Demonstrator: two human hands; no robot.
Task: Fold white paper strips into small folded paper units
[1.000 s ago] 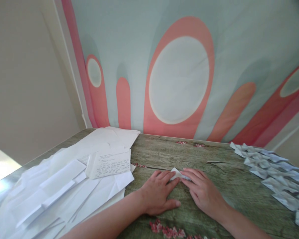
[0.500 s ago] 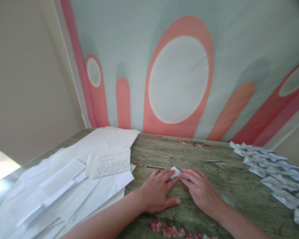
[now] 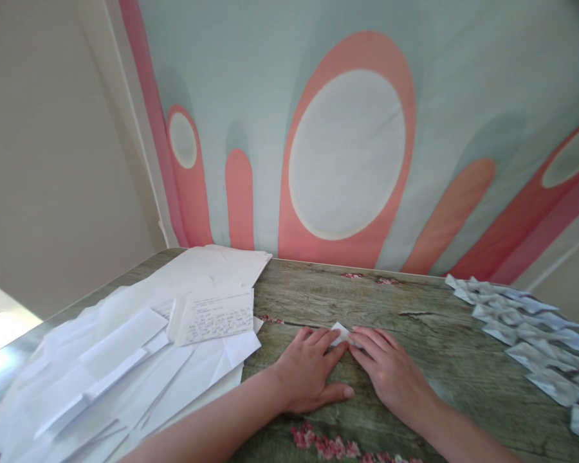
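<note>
Head view: small folded white paper piece (image 3: 340, 334) sits on green-brown wood-grain table (image 3: 313, 296), between left hand (image 3: 306, 373) and right hand (image 3: 393, 363); both hands' fingers touch it, pinching or just pressing, cannot tell. Probably creasing; next move calls for steady fingertips. Handwritten off-white paper sheet (image 3: 218, 315) illegible.

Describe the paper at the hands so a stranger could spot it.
On the wood-grain tabletop, below the backdrop's big pale oval, find the left hand and right hand. A small white paper piece shows between them. Unlike the loose sheets at left and the folded papers lined up at right, it alone is being touched.
</note>
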